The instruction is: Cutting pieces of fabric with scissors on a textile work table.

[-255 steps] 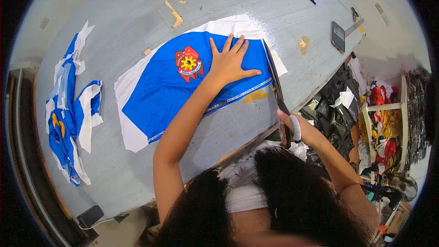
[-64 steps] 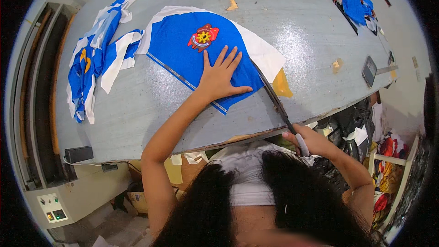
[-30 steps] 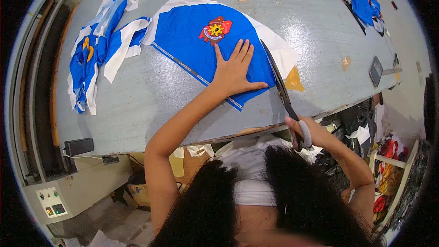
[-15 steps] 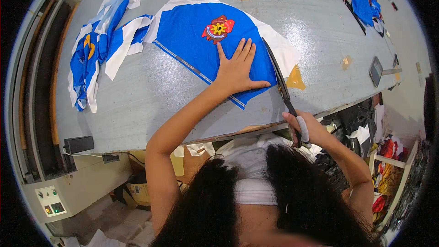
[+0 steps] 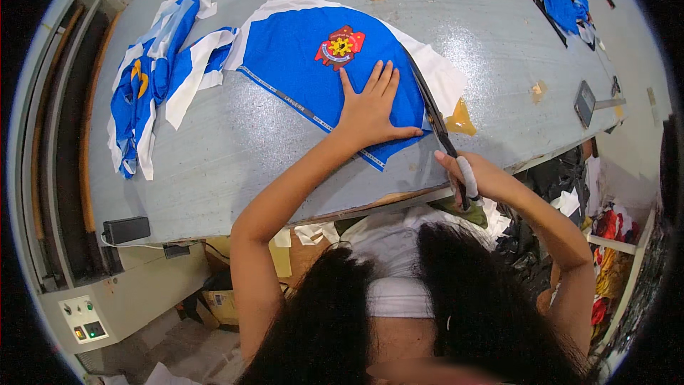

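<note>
A blue fabric piece (image 5: 292, 50) with a red and yellow emblem (image 5: 340, 47) and a white border (image 5: 434, 71) lies on the grey table. My left hand (image 5: 372, 108) rests flat on the blue cloth below the emblem, fingers spread. Long dark scissors (image 5: 439, 128) with a pale wrapped handle are gripped in my right hand (image 5: 484, 177) at the table's near edge. Their blades lie along the right side of the piece, where blue meets white. How far the lower blade reaches under the cloth is hidden.
Blue and white fabric scraps (image 5: 160, 64) are heaped at the left, above a black box (image 5: 126, 229) with a cable. More cloth (image 5: 556, 0) lies far right, with a phone-like device (image 5: 586, 104) nearer. A machine with long rollers (image 5: 71, 142) borders the table's left side.
My right hand and the scissors have shifted forward, away from me, along the blue edge. The scissor handles look closer together. My left hand stays in place on the cloth.
</note>
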Demonstrator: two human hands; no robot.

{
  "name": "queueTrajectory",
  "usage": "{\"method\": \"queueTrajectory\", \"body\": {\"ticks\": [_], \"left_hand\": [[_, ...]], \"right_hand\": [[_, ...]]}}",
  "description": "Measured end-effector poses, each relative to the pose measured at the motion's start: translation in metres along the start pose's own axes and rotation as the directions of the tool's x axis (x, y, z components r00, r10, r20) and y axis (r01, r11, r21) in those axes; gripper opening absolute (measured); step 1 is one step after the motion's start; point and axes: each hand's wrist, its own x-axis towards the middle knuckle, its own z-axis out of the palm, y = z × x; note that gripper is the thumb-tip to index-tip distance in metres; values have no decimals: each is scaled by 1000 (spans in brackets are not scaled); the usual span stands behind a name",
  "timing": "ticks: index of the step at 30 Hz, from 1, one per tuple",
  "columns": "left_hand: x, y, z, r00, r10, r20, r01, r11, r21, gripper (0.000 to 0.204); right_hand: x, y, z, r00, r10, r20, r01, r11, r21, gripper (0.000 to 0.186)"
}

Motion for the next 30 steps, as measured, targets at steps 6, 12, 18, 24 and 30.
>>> {"method": "queueTrajectory", "body": {"ticks": [6, 12, 18, 24, 30], "left_hand": [[-1, 1, -2, 1000, 5, 6, -5, 1000, -24, 109], [-2, -1, 0, 1000, 11, -12, -12, 999, -37, 110], [-2, -3, 4, 998, 35, -61, -38, 998, -51, 112], [-2, -3, 4, 997, 38, -60, -40, 998, -46, 113], [-3, -1, 3, 998, 37, -43, -39, 998, -39, 114]], "right_hand": [[7, 1, 2, 1000, -27, -11, 27, 998, 48, 68], [5, -9, 2, 1000, -9, -27, 10, 1000, 19, 68], [8, 0, 4, 995, -66, -80, 67, 998, 1, 64], [9, 7, -2, 992, -109, -60, 106, 993, -43, 63], [10, -12, -19, 993, -112, 35, 113, 993, -45, 66]]}}
